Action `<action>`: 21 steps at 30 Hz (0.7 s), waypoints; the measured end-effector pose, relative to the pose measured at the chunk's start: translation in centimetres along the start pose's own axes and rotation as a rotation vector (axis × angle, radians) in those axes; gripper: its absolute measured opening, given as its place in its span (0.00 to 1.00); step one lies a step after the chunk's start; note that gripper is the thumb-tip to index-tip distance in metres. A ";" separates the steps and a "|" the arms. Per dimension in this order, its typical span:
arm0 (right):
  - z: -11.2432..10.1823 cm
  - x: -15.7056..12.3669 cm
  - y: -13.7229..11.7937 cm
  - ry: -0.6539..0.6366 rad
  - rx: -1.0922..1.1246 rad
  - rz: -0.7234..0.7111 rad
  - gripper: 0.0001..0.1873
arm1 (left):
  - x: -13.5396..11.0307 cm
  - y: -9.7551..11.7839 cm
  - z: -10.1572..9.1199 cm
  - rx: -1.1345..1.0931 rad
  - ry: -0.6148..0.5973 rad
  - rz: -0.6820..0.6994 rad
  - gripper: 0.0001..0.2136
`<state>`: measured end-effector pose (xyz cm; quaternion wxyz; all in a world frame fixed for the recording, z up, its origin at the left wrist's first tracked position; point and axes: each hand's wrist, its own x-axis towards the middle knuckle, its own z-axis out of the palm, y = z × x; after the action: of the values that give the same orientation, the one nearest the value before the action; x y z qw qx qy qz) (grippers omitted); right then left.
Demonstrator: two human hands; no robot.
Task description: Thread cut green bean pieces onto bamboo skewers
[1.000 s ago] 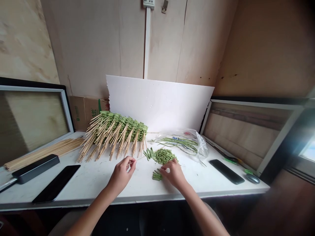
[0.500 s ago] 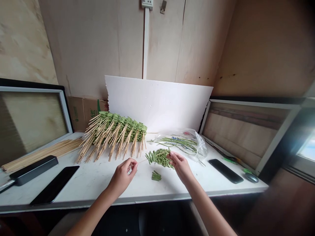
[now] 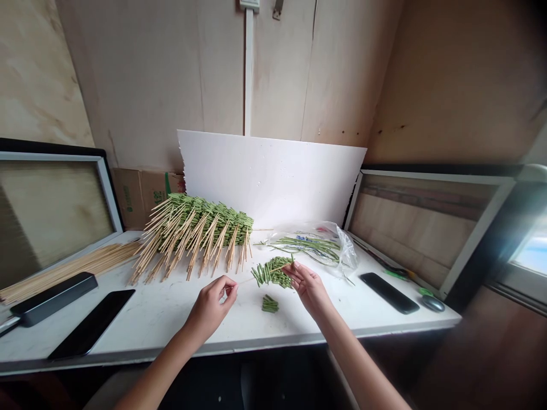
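Observation:
My left hand (image 3: 217, 297) is closed in a pinch on the end of a thin bamboo skewer (image 3: 244, 281), which runs right over the table. Several short green bean pieces (image 3: 259, 275) stand side by side along its line, seemingly threaded on it. My right hand (image 3: 306, 282) pinches a green bean piece (image 3: 293, 259) at the skewer's far end. Behind and below the skewer lies a heap of cut beans (image 3: 280, 278), partly hidden by my right fingers. A small bundle of bean pieces (image 3: 269, 303) lies nearer the front edge.
Many bean-loaded skewers (image 3: 209, 228) are stacked at the back left. Bare skewers (image 3: 77, 269), a black box (image 3: 55, 297) and a black phone (image 3: 94, 324) lie left. A plastic bag with long beans (image 3: 311, 247), another phone (image 3: 390, 292) and a mouse (image 3: 433, 302) lie right.
The view has shifted slightly, moving the scene a little to the left. Both hands keep nearly the same places and their pinches; the right fingers look slightly more extended.

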<state>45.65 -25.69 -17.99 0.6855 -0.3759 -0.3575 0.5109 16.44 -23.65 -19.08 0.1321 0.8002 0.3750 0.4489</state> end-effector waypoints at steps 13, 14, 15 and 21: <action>-0.6 0.4 -0.5 0.016 -0.149 -0.070 0.20 | 0.3 0.4 -1.0 0.076 -0.067 0.097 0.07; -0.7 0.4 -0.6 0.014 -0.167 -0.073 0.20 | 0.3 0.4 -0.9 0.079 -0.065 0.103 0.07; -0.8 0.4 -0.6 0.011 -0.188 -0.078 0.20 | 0.3 0.3 -0.9 0.081 -0.061 0.108 0.07; -0.3 0.0 0.0 0.000 -0.228 -0.118 0.20 | 0.2 -0.1 -0.8 0.076 -0.058 0.106 0.07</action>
<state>45.94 -25.74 -18.18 0.6671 -0.4300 -0.4347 0.4256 15.82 -23.48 -18.58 0.0886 0.8362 0.3448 0.4172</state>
